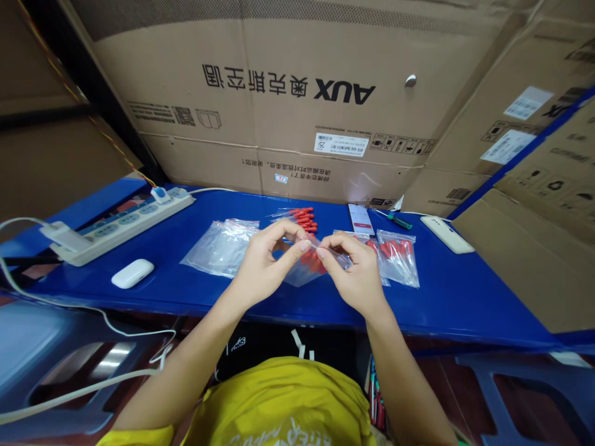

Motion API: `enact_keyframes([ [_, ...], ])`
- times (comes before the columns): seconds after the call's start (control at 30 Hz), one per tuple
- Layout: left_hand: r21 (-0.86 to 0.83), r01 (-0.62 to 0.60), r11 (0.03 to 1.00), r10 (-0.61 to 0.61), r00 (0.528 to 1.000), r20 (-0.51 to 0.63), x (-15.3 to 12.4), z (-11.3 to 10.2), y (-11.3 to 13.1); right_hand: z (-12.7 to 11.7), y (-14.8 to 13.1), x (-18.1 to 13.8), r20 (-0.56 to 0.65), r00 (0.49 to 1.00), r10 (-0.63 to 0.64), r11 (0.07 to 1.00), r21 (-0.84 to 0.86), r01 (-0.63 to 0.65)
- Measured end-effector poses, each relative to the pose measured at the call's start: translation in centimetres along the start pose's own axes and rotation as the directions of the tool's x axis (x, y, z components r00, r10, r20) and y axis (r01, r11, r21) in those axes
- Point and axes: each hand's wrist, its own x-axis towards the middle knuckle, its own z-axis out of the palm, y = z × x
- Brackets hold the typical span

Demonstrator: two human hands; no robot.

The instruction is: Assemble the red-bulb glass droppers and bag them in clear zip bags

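My left hand (267, 260) and my right hand (356, 272) meet over the blue shelf (446, 297), both pinching the top edge of a small clear plastic bag (310, 265) with red pieces inside. The fingers of each hand are closed on the bag's rim. Loose red pieces (303, 218) lie in a row just behind my hands. A filled bag of red pieces (397, 255) lies to the right of my right hand. A pile of empty clear bags (222, 246) lies to the left of my left hand.
A white power strip (121, 224) with cables sits at the left, a white earbud case (132, 273) in front of it. A phone (361, 218), a green screwdriver (395, 219) and a white device (447, 234) lie at the back right. Large cardboard boxes (279, 93) wall the back and right.
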Motion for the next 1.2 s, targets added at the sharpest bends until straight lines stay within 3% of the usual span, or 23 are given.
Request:
enact_keyframes([
  [0.17, 0.076, -0.061, 0.995, 0.054, 0.994, 0.094, 0.17, -0.43, -0.27, 0.31, -0.09, 0.02, -0.001, 0.999, -0.032, 0.999, -0.002, 0.032],
  [0.43, 0.109, -0.093, 0.99, 0.096, 0.995, -0.015, -0.04, -0.52, -0.28, 0.04, 0.43, 0.09, -0.009, 0.999, 0.033, 0.998, 0.052, -0.032],
  [0.6, 0.078, -0.089, 0.993, 0.087, 0.996, 0.029, 0.16, -0.57, -0.18, -0.11, 0.37, 0.13, -0.031, 0.999, -0.035, 0.999, 0.012, 0.036],
  [0.77, 0.108, -0.1, 0.989, 0.089, 0.991, 0.103, 0.47, -0.93, -0.1, -0.08, 0.15, 0.13, -0.005, 1.0, -0.023, 1.0, -0.014, 0.023],
  [1.0, 0.136, -0.16, 0.978, 0.152, 0.986, 0.07, 0.29, -1.0, 0.07, 0.23, -0.11, 0.0, -0.012, 1.0, 0.019, 0.998, 0.063, -0.018],
  [1.2, 0.127, -0.146, 0.981, 0.131, 0.984, 0.118, 0.23, -0.59, 0.16, 0.3, -0.2, -0.07, -0.02, 1.0, -0.011, 0.999, 0.041, 0.012],
])
